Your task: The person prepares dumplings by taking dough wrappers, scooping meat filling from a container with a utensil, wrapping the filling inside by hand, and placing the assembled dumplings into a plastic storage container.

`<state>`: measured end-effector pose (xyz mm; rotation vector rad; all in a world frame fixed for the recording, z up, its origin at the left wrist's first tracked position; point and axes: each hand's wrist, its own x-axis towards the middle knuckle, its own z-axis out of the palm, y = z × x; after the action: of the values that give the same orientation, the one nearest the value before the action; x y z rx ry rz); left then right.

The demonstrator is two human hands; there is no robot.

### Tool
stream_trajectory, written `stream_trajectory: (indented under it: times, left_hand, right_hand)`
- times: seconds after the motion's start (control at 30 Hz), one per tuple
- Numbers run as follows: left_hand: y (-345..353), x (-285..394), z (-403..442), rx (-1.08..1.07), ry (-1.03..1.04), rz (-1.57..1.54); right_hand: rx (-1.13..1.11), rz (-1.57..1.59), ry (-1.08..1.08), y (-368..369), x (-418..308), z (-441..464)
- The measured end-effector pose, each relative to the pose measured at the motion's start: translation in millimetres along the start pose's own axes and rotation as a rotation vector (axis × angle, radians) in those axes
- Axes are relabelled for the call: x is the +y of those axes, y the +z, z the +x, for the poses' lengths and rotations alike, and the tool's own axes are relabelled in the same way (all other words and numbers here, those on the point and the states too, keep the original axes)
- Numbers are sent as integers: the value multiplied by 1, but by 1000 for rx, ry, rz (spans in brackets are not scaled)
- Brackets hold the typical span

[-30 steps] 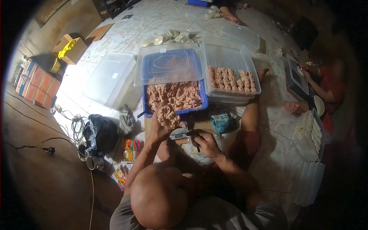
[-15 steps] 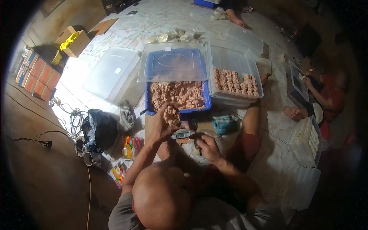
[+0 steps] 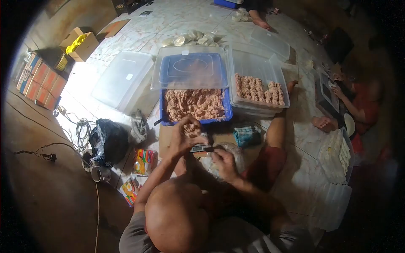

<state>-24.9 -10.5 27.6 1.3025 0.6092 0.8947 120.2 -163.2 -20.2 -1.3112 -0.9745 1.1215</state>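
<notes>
My left hand (image 3: pixel 182 141) is curled around a lump of pinkish ground meat mixture (image 3: pixel 192 130), at the near edge of the blue tub. In my right hand (image 3: pixel 225 163) is a dark-handled fork (image 3: pixel 209 149), pointing left toward the lump; its tines are hard to make out. A small digital scale (image 3: pixel 197 149) sits beneath both hands, partly covered, its readout too small to read. Beyond them the blue tub (image 3: pixel 230 110) holds a mass of the same mixture. A clear lid (image 3: pixel 185 71) lies across its far half.
Right of the tub, a clear container (image 3: pixel 253 67) holds rows of meat lumps. A teal cloth (image 3: pixel 247 135) lies nearby. On the left are a black plastic bag (image 3: pixel 109 141), cables, a mug (image 3: pixel 101 173) and colorful packets (image 3: pixel 144 162). Another person (image 3: pixel 363 103) sits at the right.
The fork has swung from upright to tilted left, toward the meat lump. My left hand has turned and moved slightly right over the scale, with the lump still in it.
</notes>
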Motion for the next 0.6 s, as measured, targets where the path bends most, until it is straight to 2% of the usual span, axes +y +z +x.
stream_trajectory:
  times: [0.03, 0.07, 0.1, 0.13, 0.17, 0.23, 0.27, 0.3, 0.37, 0.4, 0.43, 0.47, 0.5, 0.57, 0.6]
  left_hand:
    - [5, -14, 2, -37, -119, 1]
    - [12, -23, 5, -10, 105, 431]
    - [12, -27, 6, -12, 106, 426]
    - [9, -29, 10, 14, 106, 399]
    - [6, -29, 15, 42, 106, 375]
    - [1, -9, 14, 36, 161, 402]
    - [-5, -9, 13, 6, 179, 339]
    - [-11, -10, 12, -22, 197, 274]
    - [-22, -20, 12, -89, 170, 369]
    - [-22, -22, 13, -148, 88, 602]
    - [-20, -25, 15, -207, 3, 835]
    - [-11, 4, 17, -269, 245, 818]
    - [-12, 1, 17, -271, 251, 819]
    - [-20, -8, 20, -339, 343, 857]
    - [-18, -10, 16, -264, 193, 859]
  right_hand:
    - [36, -220, -202, 9, 5, 7]
    - [135, -257, -333, 24, -2, 18]
    - [232, -291, -464, 33, -8, 27]
    - [278, -417, -473, 30, 1, 32]
    - [275, -417, -479, 24, -7, 34]
    - [138, -574, -224, 4, -40, 25]
    - [188, -478, -269, -3, -53, 21]
    - [240, -446, -180, -8, -70, 16]
    - [197, -553, -172, -17, -100, 16]
    - [200, -560, -175, -20, -97, 22]
    - [109, -698, -273, -23, -88, 28]
    - [16, -831, -370, -23, -87, 30]
    - [20, -833, -374, -26, -90, 27]
    - [-52, -812, -234, -34, -106, 25]
    - [-34, -746, -188, -29, -130, 25]
